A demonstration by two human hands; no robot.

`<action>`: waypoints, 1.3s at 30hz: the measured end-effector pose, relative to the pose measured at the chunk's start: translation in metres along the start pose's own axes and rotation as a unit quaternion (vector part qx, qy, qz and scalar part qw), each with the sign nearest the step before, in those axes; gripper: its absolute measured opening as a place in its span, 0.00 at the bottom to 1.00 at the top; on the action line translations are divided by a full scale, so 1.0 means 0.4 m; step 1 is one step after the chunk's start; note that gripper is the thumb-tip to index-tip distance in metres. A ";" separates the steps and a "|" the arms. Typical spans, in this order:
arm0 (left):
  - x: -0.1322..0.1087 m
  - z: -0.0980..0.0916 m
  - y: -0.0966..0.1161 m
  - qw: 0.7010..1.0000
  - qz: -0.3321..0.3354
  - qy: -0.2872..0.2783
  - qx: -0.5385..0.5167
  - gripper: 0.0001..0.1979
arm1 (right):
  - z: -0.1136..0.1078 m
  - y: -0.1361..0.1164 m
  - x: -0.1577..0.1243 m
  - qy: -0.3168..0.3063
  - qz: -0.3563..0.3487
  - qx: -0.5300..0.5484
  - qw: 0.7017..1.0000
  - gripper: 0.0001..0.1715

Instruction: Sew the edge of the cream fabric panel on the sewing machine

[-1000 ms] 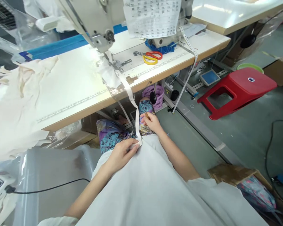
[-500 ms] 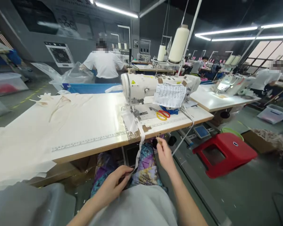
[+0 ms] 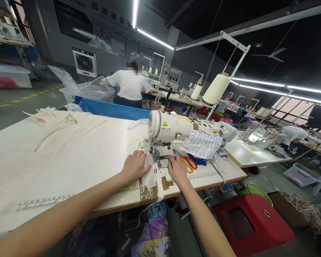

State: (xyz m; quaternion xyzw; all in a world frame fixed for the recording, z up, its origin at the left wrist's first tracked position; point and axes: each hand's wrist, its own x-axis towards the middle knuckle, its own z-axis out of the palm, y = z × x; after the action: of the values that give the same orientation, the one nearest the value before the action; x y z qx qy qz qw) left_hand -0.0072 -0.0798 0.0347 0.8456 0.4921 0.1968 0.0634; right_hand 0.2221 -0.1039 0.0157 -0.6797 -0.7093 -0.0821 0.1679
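My left hand (image 3: 136,166) lies palm down on the table just left of the needle area of a white sewing machine (image 3: 173,126). Its thumb is apart from the fingers and rests over a translucent white sheet (image 3: 149,178). Close to the metal bed plate (image 3: 163,163), my right hand (image 3: 178,169) has its fingers curled; whatever they may hold is hidden. Between the hands a white tape (image 3: 159,187) runs down over the table's front edge. Scissors with red and yellow handles (image 3: 190,163) lie right beside my right hand.
Cream fabric pieces (image 3: 56,125) lie on the left of the white table (image 3: 115,142). A paper with writing (image 3: 202,143) hangs on the machine. Thread cones (image 3: 216,88) stand behind. A red stool (image 3: 253,225) is at lower right. Beyond a blue bin (image 3: 115,109), a person (image 3: 131,85) works.
Both hands have moved up from my lap to the machine bed. My left hand has let go of the tape's hanging end. The camera view has shifted and tilted.
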 end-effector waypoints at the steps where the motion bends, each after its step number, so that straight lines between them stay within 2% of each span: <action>1: 0.014 0.004 -0.015 1.000 0.006 -0.010 0.009 0.17 | 0.004 0.002 0.002 0.004 -0.008 -0.001 1.000 0.24; 3: 0.037 0.004 -0.053 0.999 0.021 -0.030 0.023 0.13 | 0.009 0.006 -0.001 0.012 -0.019 0.004 1.000 0.22; 7: 0.101 -0.023 -0.143 0.997 0.040 -0.055 0.045 0.15 | 0.012 0.026 -0.005 0.029 -0.035 0.026 0.999 0.22; 11: 0.189 -0.032 -0.196 0.996 0.049 -0.066 0.030 0.10 | -0.010 0.096 0.007 0.046 -0.030 0.027 0.998 0.23; 14: 0.225 -0.003 -0.187 0.998 0.024 -0.049 0.002 0.12 | -0.034 0.170 0.014 0.034 -0.007 0.014 0.999 0.22; 18: 0.222 0.058 -0.140 1.000 -0.017 0.003 -0.012 0.18 | -0.053 0.235 0.015 -0.019 -0.002 0.007 1.000 0.19; 21: 0.219 0.081 -0.116 1.000 -0.013 0.023 -0.009 0.15 | -0.060 0.252 0.023 -0.057 0.009 0.002 0.998 0.20; 28: 0.269 0.078 -0.105 1.000 0.023 0.018 -0.010 0.10 | -0.098 0.265 0.058 -0.161 0.019 0.015 0.987 0.16; 32: 0.308 0.089 -0.131 0.999 0.037 0.007 -0.037 0.10 | -0.117 0.269 0.062 -0.183 0.026 0.023 0.982 0.10; 35: 0.343 0.102 -0.182 0.997 0.030 0.016 -0.066 0.07 | -0.129 0.267 0.075 -0.195 0.024 0.061 0.979 0.11; 37: 0.366 0.114 -0.219 0.995 0.023 0.028 -0.095 0.11 | -0.131 0.256 0.101 -0.204 0.010 0.112 0.972 0.14; 39: 0.385 0.132 -0.249 0.991 0.013 0.042 -0.130 0.16 | -0.123 0.233 0.146 -0.203 -0.011 0.099 0.974 0.14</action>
State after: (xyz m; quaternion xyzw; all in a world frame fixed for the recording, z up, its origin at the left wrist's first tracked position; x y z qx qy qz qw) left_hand 0.0007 0.1072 -0.0021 0.8277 0.4531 0.2952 0.1496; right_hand 0.3197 -0.0602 0.0714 -0.6542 -0.7407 0.1267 0.0857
